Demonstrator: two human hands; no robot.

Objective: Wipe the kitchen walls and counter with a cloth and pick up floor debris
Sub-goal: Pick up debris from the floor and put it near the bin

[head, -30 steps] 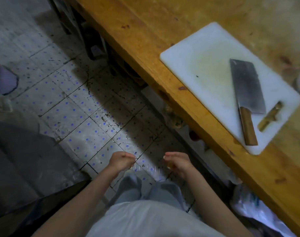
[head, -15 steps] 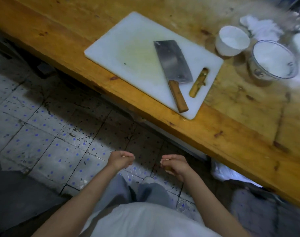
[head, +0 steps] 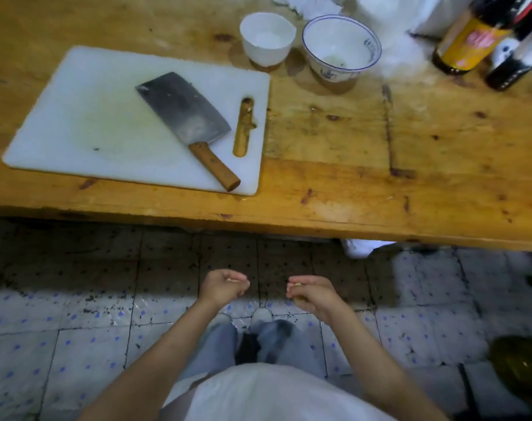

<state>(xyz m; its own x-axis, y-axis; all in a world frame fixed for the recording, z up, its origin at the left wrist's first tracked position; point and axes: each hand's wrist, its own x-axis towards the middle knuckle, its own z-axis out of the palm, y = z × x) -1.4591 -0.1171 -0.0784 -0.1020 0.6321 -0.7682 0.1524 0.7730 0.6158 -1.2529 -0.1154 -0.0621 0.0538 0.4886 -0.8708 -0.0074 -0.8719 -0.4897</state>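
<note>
Fingers of your left hand (head: 223, 287) and right hand (head: 312, 292) are curled, each pinching a small pale scrap too tiny to identify, above the speckled floor (head: 76, 335) just short of the counter (head: 349, 189). On the counter, beyond the cutting board (head: 85, 123) with its cleaver (head: 185, 113), the white cup (head: 267, 36) and blue-rimmed bowl (head: 341, 47) hold only faint residue.

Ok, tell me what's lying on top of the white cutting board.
On the cutting board lies a cleaver with a wooden handle, blade flat. Beside it is the board's handle slot. Whatever is under the blade is covered.
</note>
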